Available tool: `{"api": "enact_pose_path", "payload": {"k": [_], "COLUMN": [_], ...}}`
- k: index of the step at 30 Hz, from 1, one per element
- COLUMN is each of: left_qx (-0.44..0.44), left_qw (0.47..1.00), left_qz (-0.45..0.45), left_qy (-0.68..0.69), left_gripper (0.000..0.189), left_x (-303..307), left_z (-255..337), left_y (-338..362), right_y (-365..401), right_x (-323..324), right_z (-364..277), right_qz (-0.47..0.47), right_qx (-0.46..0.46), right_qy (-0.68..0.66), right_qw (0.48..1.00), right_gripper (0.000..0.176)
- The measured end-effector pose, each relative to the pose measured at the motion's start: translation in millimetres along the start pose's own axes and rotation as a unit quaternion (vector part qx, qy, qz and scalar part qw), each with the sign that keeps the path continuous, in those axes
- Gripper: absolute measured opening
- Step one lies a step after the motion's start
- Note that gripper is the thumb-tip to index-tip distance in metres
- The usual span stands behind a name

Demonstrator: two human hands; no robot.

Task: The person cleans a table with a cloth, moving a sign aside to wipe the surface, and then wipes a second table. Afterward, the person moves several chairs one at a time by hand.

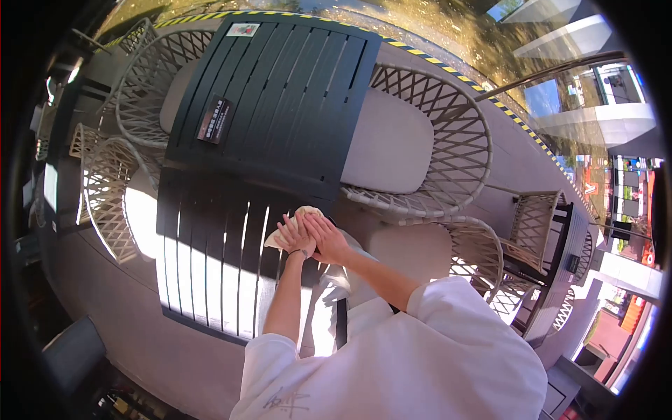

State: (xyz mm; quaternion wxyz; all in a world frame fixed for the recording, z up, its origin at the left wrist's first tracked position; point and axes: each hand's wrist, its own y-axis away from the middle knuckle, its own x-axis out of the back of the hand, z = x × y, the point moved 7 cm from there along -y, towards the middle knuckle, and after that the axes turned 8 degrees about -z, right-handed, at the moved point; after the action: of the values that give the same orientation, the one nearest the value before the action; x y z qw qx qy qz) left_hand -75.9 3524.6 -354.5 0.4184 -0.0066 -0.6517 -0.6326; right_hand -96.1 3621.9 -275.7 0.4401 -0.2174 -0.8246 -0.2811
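Note:
A pale beige cloth (pixel 271 242) lies bunched on the dark slatted table (pixel 280 91), near its right edge. My left hand (pixel 294 240) rests on this cloth with its fingers spread, and a dark band circles the wrist. Close against it, my right hand (pixel 325 238) lies flat with outstretched fingers, partly overlapping the left. Cloth shows beyond the fingertips and to the left of the hands; the part beneath the palms is hidden.
Woven armchairs with light cushions stand right (pixel 388 140) and left (pixel 140 203) of the table. A dark printed sign (pixel 214 120) and a small white card (pixel 243 30) lie on the tabletop. Another dark table (pixel 553 280) stands at right. Yellow-black tape (pixel 427 59) edges the floor.

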Motion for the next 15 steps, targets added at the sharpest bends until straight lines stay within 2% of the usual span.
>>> {"api": "enact_pose_path", "payload": {"k": [3,7,11,15], "left_qx": [0.001,0.002,0.008,0.007], "left_qw": [1.000,1.000,1.000,0.999], "left_qz": [0.010,0.024,0.024,0.036], "left_qy": [-0.011,-0.013,-0.015,-0.024], "left_gripper": [0.073,0.073,0.083,0.070], "left_x": [3.0,2.9,-1.5,2.8], "left_z": [2.9,0.7,-2.2,0.5], "left_y": [4.2,0.7,-6.6,5.3], "right_y": [-2.6,-6.9,-10.3,-7.7], "right_x": [-8.1,-21.5,-27.8,-31.8], "right_z": [3.8,8.3,8.4,6.4], "right_qz": [0.006,-0.033,-0.045,-0.062], "right_qx": [-0.005,-0.033,-0.056,-0.072], "right_qy": [0.008,0.032,0.053,0.064], "right_qw": [1.000,0.998,0.996,0.994], "right_gripper": [0.111,0.114,0.116,0.117]}}
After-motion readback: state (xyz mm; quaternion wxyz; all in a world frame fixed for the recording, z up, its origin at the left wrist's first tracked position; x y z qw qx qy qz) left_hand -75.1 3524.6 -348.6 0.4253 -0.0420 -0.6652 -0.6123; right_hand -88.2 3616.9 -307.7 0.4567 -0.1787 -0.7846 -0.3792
